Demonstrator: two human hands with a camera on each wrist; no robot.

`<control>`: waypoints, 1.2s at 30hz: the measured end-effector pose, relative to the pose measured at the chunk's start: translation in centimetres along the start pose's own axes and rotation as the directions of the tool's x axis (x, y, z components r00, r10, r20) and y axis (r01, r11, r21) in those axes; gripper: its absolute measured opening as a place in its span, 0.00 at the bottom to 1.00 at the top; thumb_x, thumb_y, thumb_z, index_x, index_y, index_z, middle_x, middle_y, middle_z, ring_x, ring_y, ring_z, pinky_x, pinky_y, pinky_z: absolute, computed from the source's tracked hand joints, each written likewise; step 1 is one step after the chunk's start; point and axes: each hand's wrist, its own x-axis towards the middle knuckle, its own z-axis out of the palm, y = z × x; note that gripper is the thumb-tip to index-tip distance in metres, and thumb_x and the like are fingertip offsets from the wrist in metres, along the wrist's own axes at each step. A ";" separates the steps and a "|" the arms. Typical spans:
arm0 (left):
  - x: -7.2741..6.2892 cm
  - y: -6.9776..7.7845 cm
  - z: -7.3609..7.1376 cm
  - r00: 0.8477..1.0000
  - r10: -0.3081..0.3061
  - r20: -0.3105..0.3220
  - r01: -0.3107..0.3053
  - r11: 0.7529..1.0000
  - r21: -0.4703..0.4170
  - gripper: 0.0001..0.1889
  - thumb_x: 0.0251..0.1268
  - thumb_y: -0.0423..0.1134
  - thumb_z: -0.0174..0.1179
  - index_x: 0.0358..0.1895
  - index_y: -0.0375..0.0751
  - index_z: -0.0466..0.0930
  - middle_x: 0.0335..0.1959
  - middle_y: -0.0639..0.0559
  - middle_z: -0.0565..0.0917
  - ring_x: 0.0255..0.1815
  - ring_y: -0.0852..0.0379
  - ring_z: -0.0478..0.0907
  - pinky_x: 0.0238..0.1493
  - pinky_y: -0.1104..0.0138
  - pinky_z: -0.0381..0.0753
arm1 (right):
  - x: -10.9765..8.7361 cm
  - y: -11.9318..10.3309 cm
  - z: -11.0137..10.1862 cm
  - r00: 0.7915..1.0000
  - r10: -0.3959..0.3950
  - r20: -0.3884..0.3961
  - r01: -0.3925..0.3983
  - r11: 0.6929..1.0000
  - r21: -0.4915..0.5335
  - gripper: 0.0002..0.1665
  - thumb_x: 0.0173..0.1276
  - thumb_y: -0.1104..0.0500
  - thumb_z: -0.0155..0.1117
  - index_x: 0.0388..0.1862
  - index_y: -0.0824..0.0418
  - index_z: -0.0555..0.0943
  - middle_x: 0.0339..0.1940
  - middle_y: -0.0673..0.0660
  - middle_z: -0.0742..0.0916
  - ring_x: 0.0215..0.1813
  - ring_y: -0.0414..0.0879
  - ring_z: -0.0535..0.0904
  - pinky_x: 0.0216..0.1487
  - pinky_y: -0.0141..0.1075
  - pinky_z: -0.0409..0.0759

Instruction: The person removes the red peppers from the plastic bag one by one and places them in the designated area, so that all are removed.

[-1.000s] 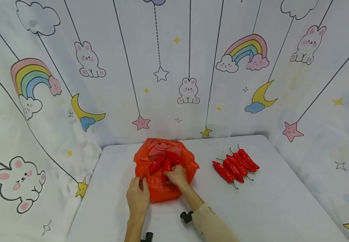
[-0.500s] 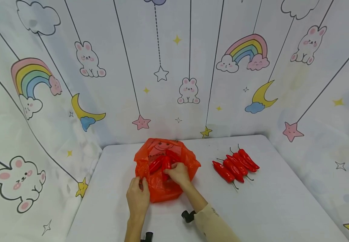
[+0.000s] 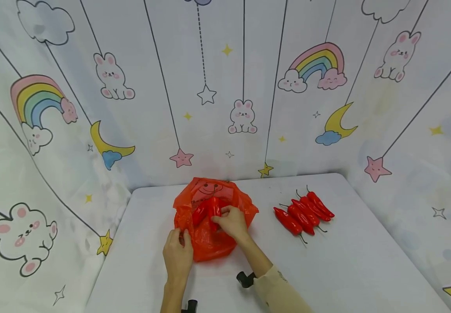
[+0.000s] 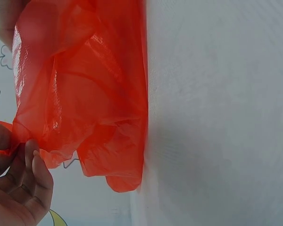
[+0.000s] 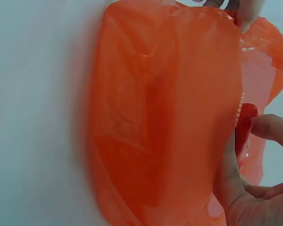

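Note:
A red-orange plastic bag [image 3: 214, 248] with a printed smiling face stands with its mouth spread. My left hand [image 3: 178, 254] pinches the near left edge of that mouth, and in the left wrist view its fingers [image 4: 37, 172] gather the thin film. Inside the opening, my right hand [image 3: 234, 222] grips a glossy red chili pepper [image 3: 215, 209] between thumb and fingers, the pepper standing nearly upright. Another red chili pepper [image 3: 199, 214] shows beside it in the bag. From the right wrist, the held pepper appears just past the bag's rim, its lower part hidden by film and fingers.
Several red chili peppers [image 3: 304, 218] lie side by side in a slanting row on the white table [image 3: 350, 265], right of the bag. Behind the table hangs a white cloth [image 3: 151, 130] printed with rabbits, stars and rainbows. Black wrist pieces [image 3: 245, 279] sit by the forearms.
My right hand has drawn slightly up and to the right, raising the gripped chili pepper in the bag's mouth. The left hand keeps its pinch on the edge, and the row of peppers is unchanged.

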 end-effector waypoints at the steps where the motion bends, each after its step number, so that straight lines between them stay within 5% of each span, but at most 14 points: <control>1: 0.0 0.0 0.0 1.000 0.006 -0.002 -0.006 1.000 -0.001 0.03 0.70 0.29 0.65 0.38 0.33 0.81 0.29 0.48 0.78 0.29 0.55 0.75 0.31 0.63 0.81 | -0.1 -0.1 -0.1 1.000 -0.001 -0.003 0.001 1.000 -0.010 0.25 0.64 0.56 0.78 0.52 0.70 0.80 0.33 0.58 0.89 0.26 0.47 0.89 0.30 0.39 0.88; 11: -0.1 0.1 0.0 0.998 -0.041 0.038 0.040 0.999 0.008 0.03 0.71 0.31 0.65 0.40 0.35 0.81 0.31 0.49 0.79 0.30 0.56 0.75 0.35 0.62 0.85 | -1.4 -1.4 -1.3 0.999 -0.046 -0.013 0.045 0.999 -0.024 0.26 0.64 0.55 0.78 0.54 0.68 0.81 0.36 0.58 0.88 0.27 0.46 0.88 0.30 0.38 0.88; 18: 0.0 0.0 0.0 1.000 -0.010 0.008 0.010 1.000 -0.005 0.03 0.70 0.29 0.65 0.38 0.33 0.81 0.29 0.49 0.78 0.29 0.55 0.74 0.31 0.62 0.81 | -2.0 -2.2 -2.3 0.995 -0.100 -0.018 0.100 0.995 -0.005 0.26 0.65 0.55 0.78 0.57 0.66 0.81 0.35 0.56 0.87 0.26 0.46 0.88 0.32 0.39 0.88; 36: -0.2 0.1 0.0 1.000 -0.020 0.016 0.020 1.000 -0.019 0.04 0.71 0.30 0.65 0.39 0.32 0.82 0.30 0.49 0.78 0.29 0.56 0.74 0.32 0.64 0.82 | -2.8 -3.9 -4.7 0.993 -0.087 -0.076 0.088 0.996 0.010 0.31 0.66 0.52 0.78 0.64 0.62 0.79 0.45 0.59 0.87 0.28 0.46 0.89 0.37 0.41 0.89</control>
